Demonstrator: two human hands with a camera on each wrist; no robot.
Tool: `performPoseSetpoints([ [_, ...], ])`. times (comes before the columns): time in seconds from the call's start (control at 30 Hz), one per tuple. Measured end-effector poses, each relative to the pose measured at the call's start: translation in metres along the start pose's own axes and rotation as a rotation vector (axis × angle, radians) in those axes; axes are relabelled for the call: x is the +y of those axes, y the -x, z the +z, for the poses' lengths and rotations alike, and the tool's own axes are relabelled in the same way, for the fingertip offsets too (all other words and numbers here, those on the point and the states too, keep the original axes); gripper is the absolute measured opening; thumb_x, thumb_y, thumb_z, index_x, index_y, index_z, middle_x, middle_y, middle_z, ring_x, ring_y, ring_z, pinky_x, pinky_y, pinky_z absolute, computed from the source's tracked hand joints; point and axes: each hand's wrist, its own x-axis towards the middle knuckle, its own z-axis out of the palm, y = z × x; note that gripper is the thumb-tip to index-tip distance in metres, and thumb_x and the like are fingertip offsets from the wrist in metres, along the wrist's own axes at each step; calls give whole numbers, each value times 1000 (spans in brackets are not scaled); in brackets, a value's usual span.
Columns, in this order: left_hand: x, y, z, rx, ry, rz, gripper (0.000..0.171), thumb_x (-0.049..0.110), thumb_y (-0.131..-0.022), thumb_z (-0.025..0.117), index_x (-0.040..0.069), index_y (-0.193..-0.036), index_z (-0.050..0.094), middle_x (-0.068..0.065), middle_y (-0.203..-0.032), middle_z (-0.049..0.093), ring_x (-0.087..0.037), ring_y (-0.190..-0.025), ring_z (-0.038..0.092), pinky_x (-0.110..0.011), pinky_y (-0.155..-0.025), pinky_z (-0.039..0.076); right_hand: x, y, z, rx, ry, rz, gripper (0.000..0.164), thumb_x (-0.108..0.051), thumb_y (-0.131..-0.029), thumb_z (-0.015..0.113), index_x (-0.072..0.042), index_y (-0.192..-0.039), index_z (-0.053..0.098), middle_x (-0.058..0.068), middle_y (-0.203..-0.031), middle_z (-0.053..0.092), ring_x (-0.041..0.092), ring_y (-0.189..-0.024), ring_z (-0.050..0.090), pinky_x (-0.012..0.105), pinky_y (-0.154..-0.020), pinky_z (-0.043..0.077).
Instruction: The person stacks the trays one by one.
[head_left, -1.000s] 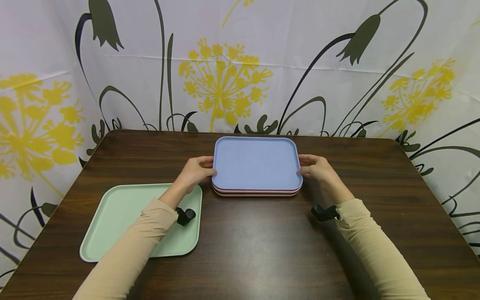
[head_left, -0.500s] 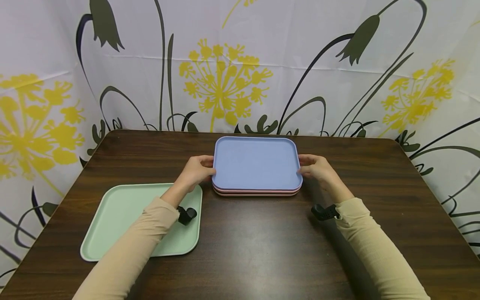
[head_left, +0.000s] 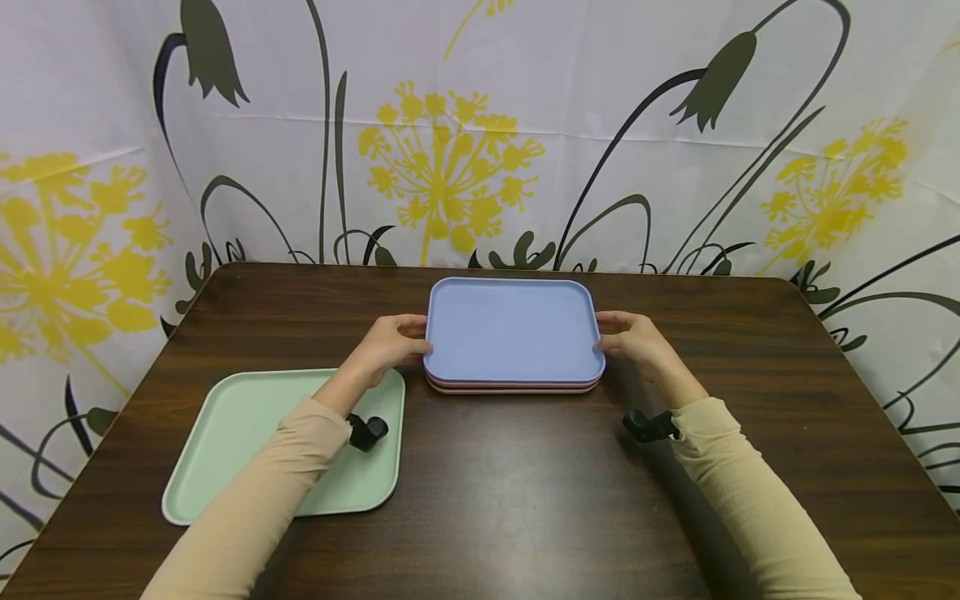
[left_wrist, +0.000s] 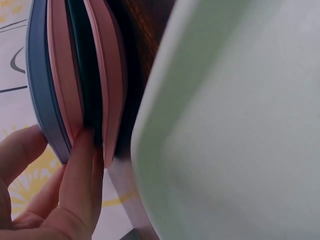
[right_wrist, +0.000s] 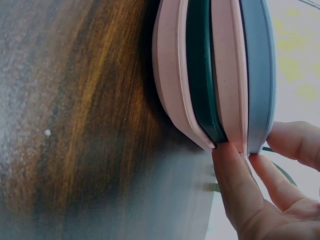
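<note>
A stack of trays stands near the far edge, with a blue tray (head_left: 514, 329) on top. Below it come a pink tray (right_wrist: 227, 75), a dark green tray (right_wrist: 200, 70) and another pink tray (right_wrist: 167, 65) at the bottom. My left hand (head_left: 386, 342) grips the stack's left end, thumb at the blue rim and fingertips against the tray edges underneath. At the right end my right hand (head_left: 633, 340) holds it the same way, its fingertips by the upper pink and dark green edges. Some fingers are hidden behind the stack.
A larger light green tray (head_left: 225, 442) lies on the dark wooden table (head_left: 510, 500) at the left, under my left forearm. A floral curtain (head_left: 600, 100) hangs behind the table's far edge. Each wrist wears a black camera strap.
</note>
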Motion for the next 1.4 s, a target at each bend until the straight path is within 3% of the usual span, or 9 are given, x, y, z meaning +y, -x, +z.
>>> performPoseSetpoints([
  [0.27,2,1,-5,-20,3,11,56,2,-90,57,-5,-142,37,-26,-141,45,-27,-115,57,-34,-96,54,2,0,-1,-2,13,-18,57,2,-86,56,4,-140,39,25,-140,44,17,-105,53,24,-90,51],
  [0.67,2,9,-19,28,19,54,48,2,-93,51,-6,-139,40,-27,-139,47,-36,-126,50,-39,-100,51,3,1,-2,-6,-19,-10,59,2,-85,56,4,-141,38,25,-141,43,20,-109,53,21,-89,52],
  [0.97,-2,19,-43,79,-3,100,47,4,-95,48,-6,-139,39,-28,-138,45,-33,-123,50,-27,-94,54,3,2,-2,-11,-24,-21,59,1,-86,57,5,-141,38,26,-141,43,17,-106,54,17,-84,50],
  [1.2,-10,29,-68,99,-52,84,49,9,-97,47,-4,-143,36,-26,-142,43,-34,-125,48,-17,-88,54,4,1,-2,-15,-31,-19,58,1,-86,57,4,-141,37,26,-141,42,19,-110,52,19,-86,51],
  [1.4,-18,37,-86,119,-76,33,50,15,-99,44,0,-146,32,-24,-145,39,-35,-129,44,-18,-91,53,4,0,-1,-23,-46,-30,59,2,-86,56,4,-142,36,26,-142,42,21,-112,52,17,-86,51],
])
